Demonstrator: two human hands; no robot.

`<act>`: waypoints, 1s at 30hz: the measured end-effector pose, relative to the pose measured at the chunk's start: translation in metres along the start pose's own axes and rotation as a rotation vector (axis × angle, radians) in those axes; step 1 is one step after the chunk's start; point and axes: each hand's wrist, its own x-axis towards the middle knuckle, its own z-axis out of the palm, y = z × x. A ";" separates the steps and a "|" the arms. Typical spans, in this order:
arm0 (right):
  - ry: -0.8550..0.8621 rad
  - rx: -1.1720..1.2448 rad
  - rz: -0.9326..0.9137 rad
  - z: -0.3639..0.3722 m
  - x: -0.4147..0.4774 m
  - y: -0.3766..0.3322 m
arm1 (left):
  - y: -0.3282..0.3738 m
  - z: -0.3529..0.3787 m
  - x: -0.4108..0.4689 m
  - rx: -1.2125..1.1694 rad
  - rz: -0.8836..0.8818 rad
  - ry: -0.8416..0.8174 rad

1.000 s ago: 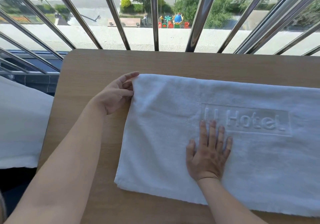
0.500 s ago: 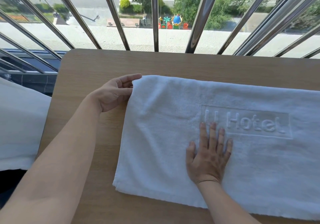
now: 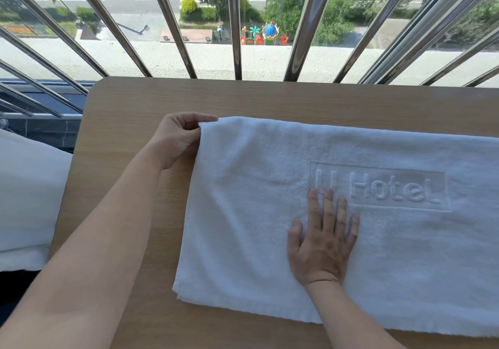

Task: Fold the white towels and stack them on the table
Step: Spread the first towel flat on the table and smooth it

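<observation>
Now your left hand (image 3: pixel 178 138) pinches the far-left corner of the towel (image 3: pixel 256 213), fingers curled; right hand (image 3: pixel 322 243) lies flat, fingers straight, pressing the towel, which is spread on the table (image 3: pixel 129 138)

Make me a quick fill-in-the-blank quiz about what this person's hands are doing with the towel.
1. The left hand pinches the far left ____ of the white towel.
2. The right hand lies ____ on the towel, fingers straight.
3. The raised lettering on the towel ends in the word ____.
4. The towel lies on a ____ table.

Missing words: corner, flat, Hotel, wooden.
</observation>
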 end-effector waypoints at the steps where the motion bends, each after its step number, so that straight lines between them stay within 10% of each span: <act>1: -0.001 0.001 0.001 0.000 0.000 0.000 | 0.002 0.000 0.000 0.045 0.026 0.023; 23: -0.028 0.020 0.007 -0.003 0.001 -0.001 | -0.003 0.015 -0.030 0.554 0.222 0.506; 30: -0.005 0.023 0.012 0.001 0.000 0.001 | -0.063 0.155 -0.123 1.079 0.512 0.105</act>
